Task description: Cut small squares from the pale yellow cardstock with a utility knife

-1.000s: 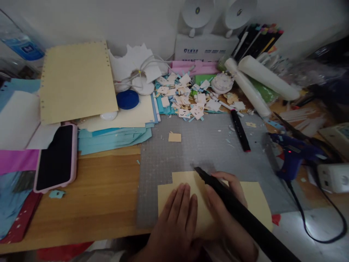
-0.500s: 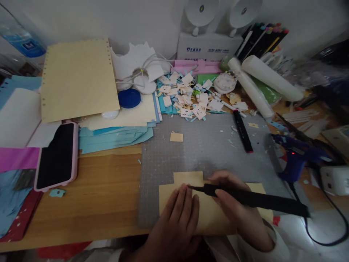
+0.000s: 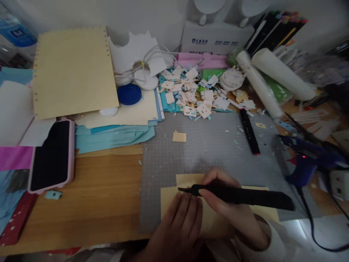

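A cut piece of tan cardstock (image 3: 169,198) lies at the front of the grey cutting mat (image 3: 155,163). My left hand (image 3: 181,220) presses flat on it, fingers stretched out side by side. In my right hand (image 3: 229,205) is a black craft knife (image 3: 251,196), gripped like a pen, its handle pointing right. The thin blade points left, just above my left fingertips, near the inner corner below the card's raised tab (image 3: 188,179). Whether the tip touches the card I cannot tell. Behind it lies a small tan paper scrap (image 3: 179,137).
A black marker (image 3: 249,133) lies on the mat. To the right is a blue glue gun (image 3: 305,158) with a lit red light and a cord. Paper cutouts (image 3: 191,94) are heaped at the back. A phone (image 3: 51,156) and stacked blue paper (image 3: 114,138) are on the left.
The craft knife's tip has moved left along the card, past my left fingertips, with my right hand following. My left hand stays pressed on the card. The camera view has shifted slightly.
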{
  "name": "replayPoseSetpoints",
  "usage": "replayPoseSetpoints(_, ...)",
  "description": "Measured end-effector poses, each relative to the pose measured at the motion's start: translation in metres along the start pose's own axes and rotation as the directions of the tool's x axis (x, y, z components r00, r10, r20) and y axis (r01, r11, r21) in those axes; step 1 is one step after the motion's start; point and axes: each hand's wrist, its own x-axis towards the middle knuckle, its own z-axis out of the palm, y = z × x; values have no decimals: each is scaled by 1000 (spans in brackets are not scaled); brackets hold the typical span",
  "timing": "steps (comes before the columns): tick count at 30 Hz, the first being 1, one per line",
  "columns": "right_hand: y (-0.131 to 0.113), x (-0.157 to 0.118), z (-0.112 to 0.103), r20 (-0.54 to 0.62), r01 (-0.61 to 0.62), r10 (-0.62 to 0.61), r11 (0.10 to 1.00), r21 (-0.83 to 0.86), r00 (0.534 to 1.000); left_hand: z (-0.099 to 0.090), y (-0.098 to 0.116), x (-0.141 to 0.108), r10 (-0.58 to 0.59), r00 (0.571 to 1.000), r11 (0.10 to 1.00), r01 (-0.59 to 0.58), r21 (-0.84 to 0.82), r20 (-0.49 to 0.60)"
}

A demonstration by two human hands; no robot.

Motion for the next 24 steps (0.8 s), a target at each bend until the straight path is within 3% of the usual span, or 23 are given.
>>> replayPoseSetpoints(19, 6, -5, -1, 53, 0, 2, 999, -39, 999, -2, 0, 2, -1, 1000, 1000, 1, -1, -23)
replayPoseSetpoints(24, 5, -8, -5, 131, -43, 56, 994, -101, 990, 1, 2, 0, -21, 1000, 1000, 21, -13, -20)
